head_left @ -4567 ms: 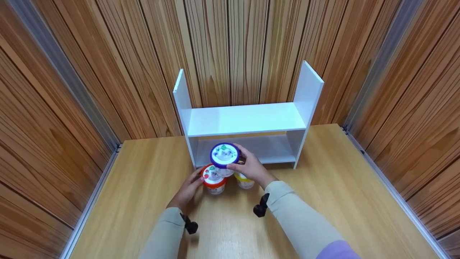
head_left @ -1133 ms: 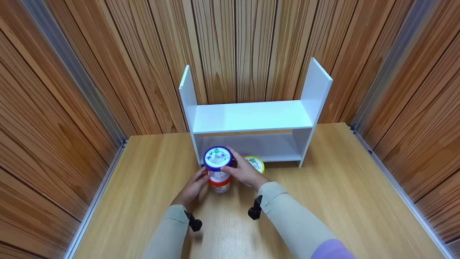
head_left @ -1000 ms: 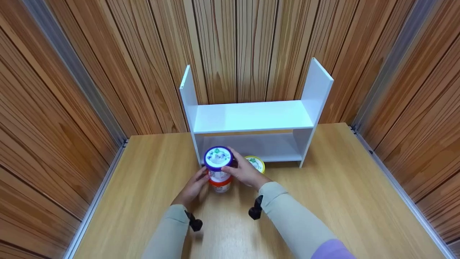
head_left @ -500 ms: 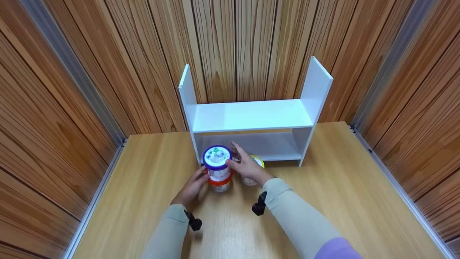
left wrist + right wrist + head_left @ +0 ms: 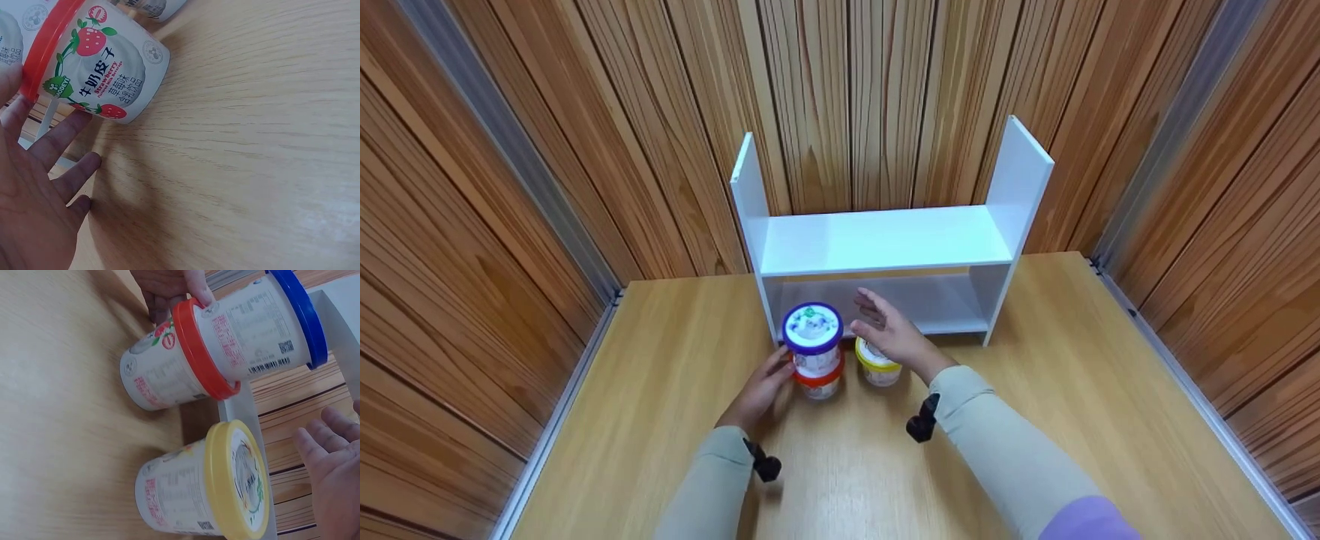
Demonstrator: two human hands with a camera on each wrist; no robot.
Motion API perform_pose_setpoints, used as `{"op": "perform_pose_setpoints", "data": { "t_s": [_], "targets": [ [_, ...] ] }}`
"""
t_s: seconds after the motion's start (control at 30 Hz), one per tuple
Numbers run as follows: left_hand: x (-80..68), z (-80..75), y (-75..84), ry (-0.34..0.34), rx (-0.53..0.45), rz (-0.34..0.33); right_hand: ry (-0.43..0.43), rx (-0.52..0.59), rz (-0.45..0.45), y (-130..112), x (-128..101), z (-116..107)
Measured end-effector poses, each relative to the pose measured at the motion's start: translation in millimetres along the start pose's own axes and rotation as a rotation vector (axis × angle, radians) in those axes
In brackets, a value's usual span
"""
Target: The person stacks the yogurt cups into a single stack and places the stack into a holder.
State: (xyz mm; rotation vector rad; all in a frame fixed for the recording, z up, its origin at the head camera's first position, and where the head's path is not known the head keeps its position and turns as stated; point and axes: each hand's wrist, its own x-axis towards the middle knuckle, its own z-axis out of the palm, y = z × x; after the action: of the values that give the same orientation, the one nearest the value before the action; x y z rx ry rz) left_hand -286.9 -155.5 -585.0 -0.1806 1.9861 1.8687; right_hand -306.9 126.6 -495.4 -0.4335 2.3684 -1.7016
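A blue-lidded cup stands stacked on a red-lidded strawberry cup on the wooden table, just in front of the white shelf's left post. My left hand rests against the red cup's left side with straight fingers, a fingertip touching the red lid rim. A yellow-lidded cup stands right of the stack. My right hand hovers open just above and behind the yellow cup, holding nothing, palm turned toward the stack.
A white two-level shelf stands at the table's back against the wood-panelled wall, both levels bare. Panelled walls close in left and right. The wooden table stretches out to the right and in front of the cups.
My right hand has let go of the blue-lidded cup, now left stacked on the red-lidded one, and drifted right over the yellow-lidded cup. The left hand stays at the red cup.
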Motion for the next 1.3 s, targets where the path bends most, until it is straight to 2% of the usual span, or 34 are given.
{"op": "perform_pose_setpoints", "data": {
  "t_s": [0.27, 0.57, 1.0, 1.3],
  "targets": [
    [0.5, -1.6, -2.6, -0.005, 0.021, 0.015, 0.06, 0.012, -0.018, 7.1, -4.3, -13.5],
    [1.2, 0.4, -1.6, 0.001, 0.019, 0.031, 0.089, 0.025, -0.022, 16.1, -10.0, -22.7],
    [4.3, 2.0, -2.2, 0.005, 0.024, 0.032, 0.132, -0.024, -0.013, 40.0, -18.2, -28.5],
    [1.3, 2.9, -0.3, 0.027, 0.007, 0.015, 0.158, -0.014, 0.004, 55.9, -20.7, -29.8]
  ]
}}
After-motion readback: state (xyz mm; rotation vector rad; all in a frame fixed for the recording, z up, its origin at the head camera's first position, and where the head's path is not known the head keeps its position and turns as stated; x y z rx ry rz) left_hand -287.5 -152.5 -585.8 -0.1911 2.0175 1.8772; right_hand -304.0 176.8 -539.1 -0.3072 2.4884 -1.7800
